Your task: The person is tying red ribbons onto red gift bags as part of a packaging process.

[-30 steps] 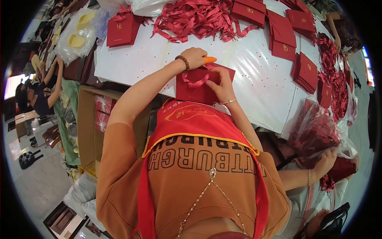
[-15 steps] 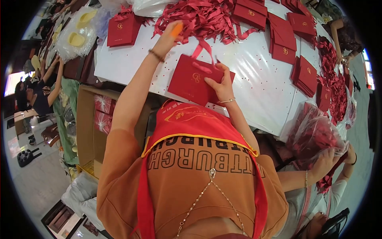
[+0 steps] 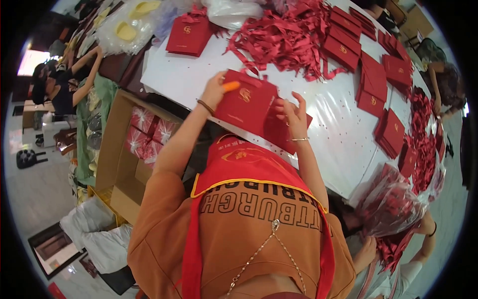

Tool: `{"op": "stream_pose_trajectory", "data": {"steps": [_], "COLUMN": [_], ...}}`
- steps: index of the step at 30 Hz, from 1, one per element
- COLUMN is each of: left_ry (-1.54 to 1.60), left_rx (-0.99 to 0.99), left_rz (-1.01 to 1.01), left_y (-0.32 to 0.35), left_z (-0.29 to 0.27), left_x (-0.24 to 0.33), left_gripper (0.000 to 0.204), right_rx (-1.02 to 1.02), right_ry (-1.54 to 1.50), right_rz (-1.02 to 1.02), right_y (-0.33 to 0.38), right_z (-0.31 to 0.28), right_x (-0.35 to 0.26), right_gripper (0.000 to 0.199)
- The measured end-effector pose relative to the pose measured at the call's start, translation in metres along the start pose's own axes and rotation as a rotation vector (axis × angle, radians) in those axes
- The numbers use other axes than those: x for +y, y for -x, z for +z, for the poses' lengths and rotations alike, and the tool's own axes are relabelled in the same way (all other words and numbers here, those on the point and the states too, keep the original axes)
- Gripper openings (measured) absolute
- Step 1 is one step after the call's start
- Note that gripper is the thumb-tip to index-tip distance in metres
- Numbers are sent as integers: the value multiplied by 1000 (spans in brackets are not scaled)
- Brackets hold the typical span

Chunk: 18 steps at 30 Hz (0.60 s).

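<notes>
Head view: my left hand [image 3: 215, 90] pinches a red bag [image 3: 251, 107], 12 o'clock, over the worktop [image 3: 331, 144]; right hand [image 3: 293, 115] half-open, contact unclear. Ribbon seems fitted; bag stack [image 3: 372, 85] at 2; loose ribbons [image 3: 279, 40], 1 o'clock, apparently unused.

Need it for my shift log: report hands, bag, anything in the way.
Left hand gripping red bag at left edge. Right hand open by second red bag, contact unclear. Ribbon heap beyond both, seemingly not in the way.
</notes>
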<state>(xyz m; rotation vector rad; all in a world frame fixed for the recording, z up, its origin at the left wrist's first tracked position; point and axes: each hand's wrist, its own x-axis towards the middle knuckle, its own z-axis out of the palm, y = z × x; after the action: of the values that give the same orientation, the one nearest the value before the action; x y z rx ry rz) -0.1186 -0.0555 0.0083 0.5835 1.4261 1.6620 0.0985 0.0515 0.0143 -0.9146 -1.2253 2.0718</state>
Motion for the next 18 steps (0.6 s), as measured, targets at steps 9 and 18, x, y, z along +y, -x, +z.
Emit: {"op": "stream_pose_trajectory", "data": {"steps": [9, 18], "left_ry": [-1717, -1078], "left_rx": [561, -58], "left_rz": [482, 735], "left_y": [-23, -106], "left_z": [-53, 93], "left_x": [11, -5], "left_gripper": [26, 14], "right_rx": [200, 330], "right_ry": [229, 432], "right_rz": [-98, -249], "right_y": [4, -6], "right_z": [-44, -74], "right_x": [7, 27], "right_gripper": [24, 16]}}
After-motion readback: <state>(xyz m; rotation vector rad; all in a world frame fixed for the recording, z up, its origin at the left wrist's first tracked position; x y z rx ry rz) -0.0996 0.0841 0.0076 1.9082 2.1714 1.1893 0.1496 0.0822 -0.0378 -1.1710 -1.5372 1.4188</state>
